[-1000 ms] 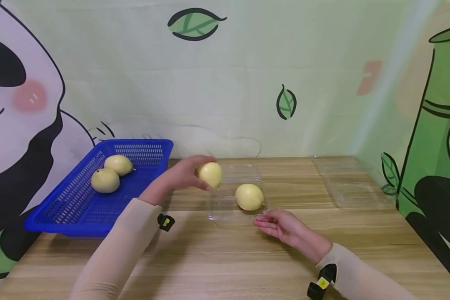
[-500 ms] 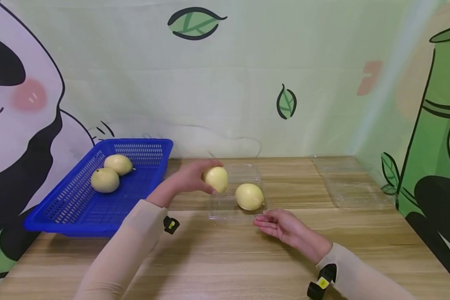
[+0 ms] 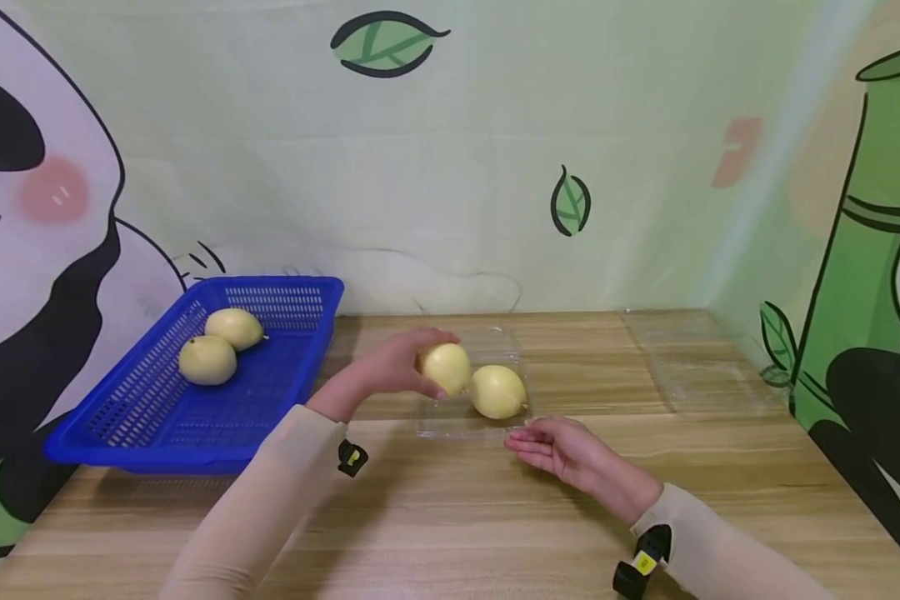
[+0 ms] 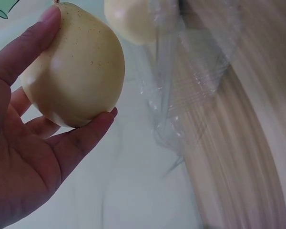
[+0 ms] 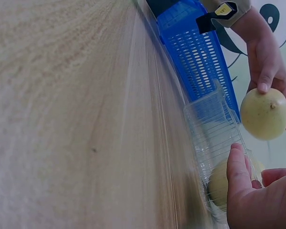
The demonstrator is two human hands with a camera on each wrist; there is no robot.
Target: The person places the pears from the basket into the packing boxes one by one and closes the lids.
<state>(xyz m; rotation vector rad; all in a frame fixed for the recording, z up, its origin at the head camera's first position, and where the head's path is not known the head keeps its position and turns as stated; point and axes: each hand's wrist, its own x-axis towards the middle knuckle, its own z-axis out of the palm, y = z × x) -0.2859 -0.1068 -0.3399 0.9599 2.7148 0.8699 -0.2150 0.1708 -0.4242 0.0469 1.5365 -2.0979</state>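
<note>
At frame centre, the left hand grips a round pale-yellow pear over a clear plastic clamshell tray.
Beside a second yellow pear already inside, it hangs clear; the right hand rests relaxed, palm up, at the tray's lower-right corner, seemingly steadying it.

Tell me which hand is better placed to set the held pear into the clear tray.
Left. The left hand already grips the pear right above the clear tray, beside the pear lying in it. The right hand rests open on the table, holding nothing.
</note>
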